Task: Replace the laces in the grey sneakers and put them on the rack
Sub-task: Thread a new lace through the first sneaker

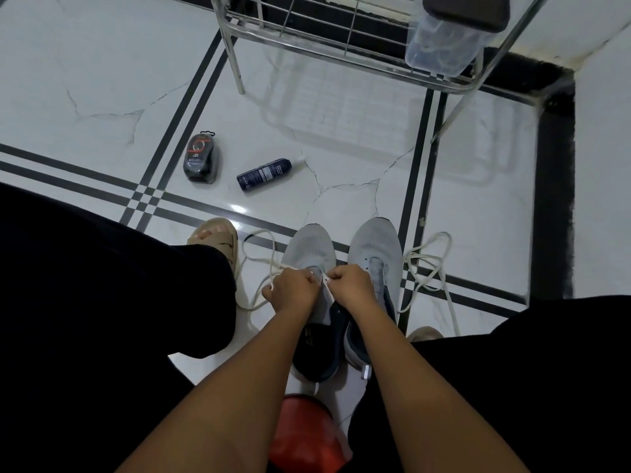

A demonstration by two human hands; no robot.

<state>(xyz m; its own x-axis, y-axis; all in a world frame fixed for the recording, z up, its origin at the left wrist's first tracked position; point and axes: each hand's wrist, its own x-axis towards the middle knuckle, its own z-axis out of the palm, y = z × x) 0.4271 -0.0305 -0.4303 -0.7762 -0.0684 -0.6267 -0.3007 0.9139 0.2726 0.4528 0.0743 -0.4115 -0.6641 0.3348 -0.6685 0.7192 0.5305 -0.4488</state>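
Observation:
Two grey sneakers stand side by side on the floor between my legs, toes pointing away. Both hands work at the eyelets of the left sneaker. My left hand pinches a white lace that loops out to the left of the shoe. My right hand pinches the lace or eyelet edge at the tongue; which one is unclear. The right sneaker has no lace in its eyelets. A second white lace lies loose on the floor to its right. The metal rack stands ahead.
A dark shoe-polish sponge and a dark spray bottle lie on the white tiled floor ahead on the left. A clear lidded plastic box sits on the rack's right end. A red stool is under me. My sandalled foot is at left.

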